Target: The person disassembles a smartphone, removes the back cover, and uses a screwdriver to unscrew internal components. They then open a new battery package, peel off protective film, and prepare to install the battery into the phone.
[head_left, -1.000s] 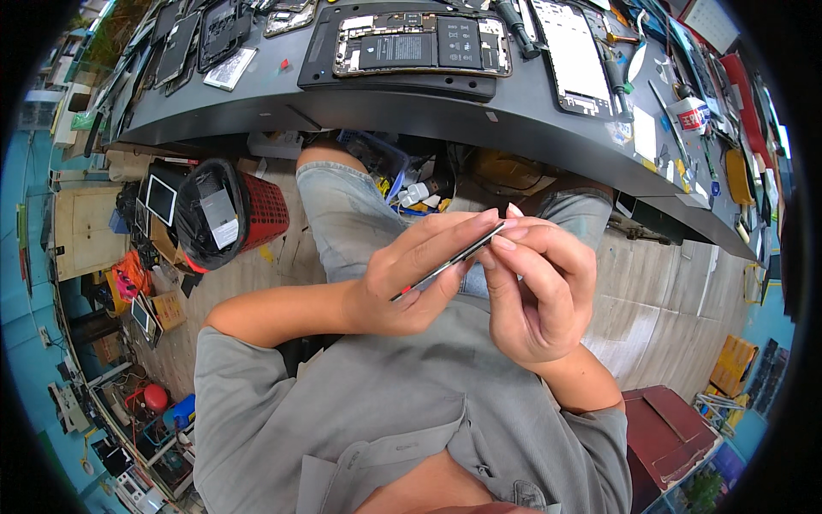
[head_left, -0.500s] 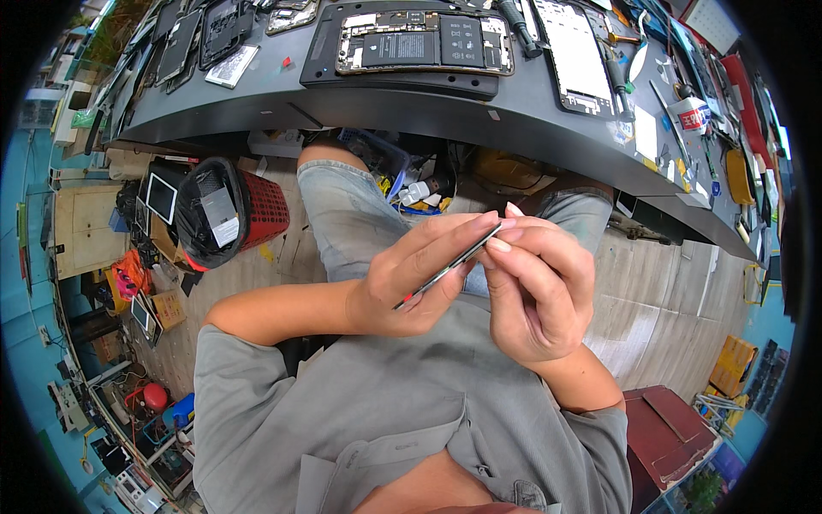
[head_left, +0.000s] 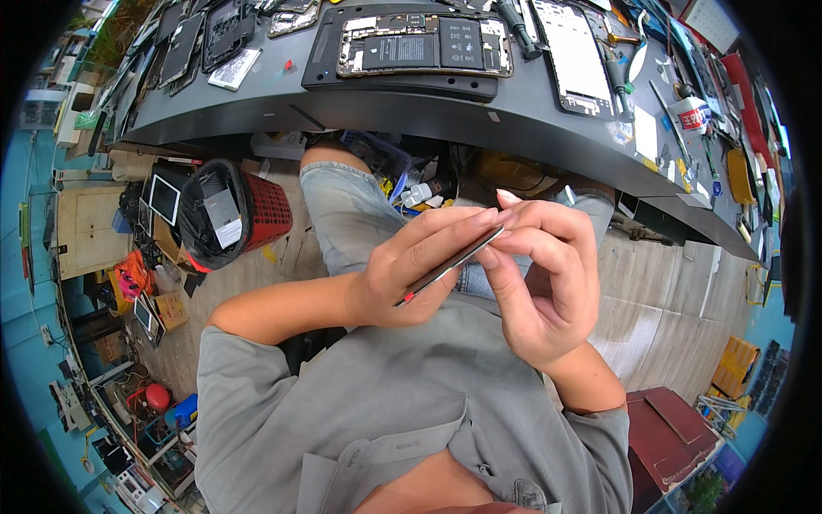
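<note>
Over my lap, my left hand holds a thin, flat dark panel, seen almost edge-on and tilted up to the right. A small red tab shows at its lower end. The left fingers lie along one face; its other face is mostly hidden. My right hand is closed at the panel's upper end, with its thumb and fingertips on the edge there. What the fingertips pinch, besides the edge, is too small to make out.
On the dark bench ahead lies an opened phone on a black pad. A white-backed phone frame, screwdrivers and a white bottle stand or lie to its right. A red lined bin is on the floor at left.
My right thumb has moved down and away from the right fingers, so the hand is a little more spread. The left hand and panel have barely moved.
</note>
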Demonstrator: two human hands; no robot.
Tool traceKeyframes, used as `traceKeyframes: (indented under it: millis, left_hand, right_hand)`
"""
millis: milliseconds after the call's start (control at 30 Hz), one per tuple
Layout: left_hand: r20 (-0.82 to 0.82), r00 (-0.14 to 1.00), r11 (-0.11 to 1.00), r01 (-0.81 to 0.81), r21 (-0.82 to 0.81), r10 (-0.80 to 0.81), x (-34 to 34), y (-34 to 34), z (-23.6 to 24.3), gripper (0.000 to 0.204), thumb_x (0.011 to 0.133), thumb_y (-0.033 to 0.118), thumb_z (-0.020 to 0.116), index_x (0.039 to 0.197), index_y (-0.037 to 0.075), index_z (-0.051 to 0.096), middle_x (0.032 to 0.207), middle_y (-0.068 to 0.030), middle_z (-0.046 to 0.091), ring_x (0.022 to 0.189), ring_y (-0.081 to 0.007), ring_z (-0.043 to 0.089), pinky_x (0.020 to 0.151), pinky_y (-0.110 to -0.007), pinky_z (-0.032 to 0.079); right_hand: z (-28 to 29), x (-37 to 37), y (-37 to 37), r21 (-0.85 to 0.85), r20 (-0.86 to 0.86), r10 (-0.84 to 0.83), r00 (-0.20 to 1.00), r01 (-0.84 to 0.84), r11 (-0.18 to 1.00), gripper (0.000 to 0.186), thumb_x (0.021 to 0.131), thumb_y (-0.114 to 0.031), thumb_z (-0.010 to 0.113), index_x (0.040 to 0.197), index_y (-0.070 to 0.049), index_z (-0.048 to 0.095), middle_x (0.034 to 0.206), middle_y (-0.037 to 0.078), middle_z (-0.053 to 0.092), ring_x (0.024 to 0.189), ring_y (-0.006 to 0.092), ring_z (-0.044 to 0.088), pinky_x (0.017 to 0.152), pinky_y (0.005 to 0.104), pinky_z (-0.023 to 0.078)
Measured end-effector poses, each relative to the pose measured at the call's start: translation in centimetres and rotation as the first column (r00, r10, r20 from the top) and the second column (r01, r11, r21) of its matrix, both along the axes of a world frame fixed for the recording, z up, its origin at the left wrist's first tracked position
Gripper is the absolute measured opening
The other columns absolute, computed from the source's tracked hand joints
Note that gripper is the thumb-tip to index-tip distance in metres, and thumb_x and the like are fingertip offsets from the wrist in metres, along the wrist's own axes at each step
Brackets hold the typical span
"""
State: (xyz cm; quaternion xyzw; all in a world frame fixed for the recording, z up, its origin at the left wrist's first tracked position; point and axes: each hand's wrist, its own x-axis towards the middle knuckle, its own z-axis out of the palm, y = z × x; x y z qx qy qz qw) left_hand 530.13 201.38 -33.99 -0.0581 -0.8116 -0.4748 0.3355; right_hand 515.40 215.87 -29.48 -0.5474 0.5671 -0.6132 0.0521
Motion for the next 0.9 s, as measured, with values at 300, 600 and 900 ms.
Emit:
traceKeyframes:
  millis: [300,600,900]
  left_hand:
    - [0.058,0.998,0.998,-0.003,-0.066,0.007,0.0,-0.5,-0.3,0.073,0.092,-0.023,0.059,0.163,-0.007,0.054,0.153,-0.0264,0.064,0.136,-0.0399,0.068,0.112,-0.044,0.056]
    - [0.075,0.995,0.996,-0.052,-0.077,0.058,-0.2,-0.2,0.3,0.059,0.100,-0.010,0.071,0.158,-0.009,0.055,0.141,-0.0261,0.072,0.130,-0.0400,0.073,0.112,-0.049,0.058]
    - [0.031,1.000,0.999,-0.004,-0.044,0.005,-0.4,-0.3,-0.3,0.086,0.086,-0.023,0.066,0.168,-0.002,0.050,0.159,-0.0226,0.061,0.137,-0.0377,0.066,0.114,-0.044,0.055]
  right_hand:
    - [0.2,-0.2,-0.2,0.060,0.109,-0.053,0.993,0.047,0.997,0.026,0.091,0.009,0.086,0.114,0.002,0.076,0.113,0.016,0.067,0.096,0.0214,0.068,0.082,0.0324,0.059]
    - [0.8,-1.3,0.2,0.121,0.124,-0.019,0.992,0.004,0.993,0.024,0.090,0.005,0.088,0.111,0.002,0.078,0.120,0.017,0.065,0.101,0.0223,0.065,0.086,0.0325,0.055]
    - [0.8,-2.0,0.1,0.146,0.143,-0.015,0.990,-0.006,0.989,0.022,0.090,-0.001,0.091,0.108,0.000,0.079,0.137,0.020,0.063,0.120,0.0284,0.063,0.106,0.0414,0.052]
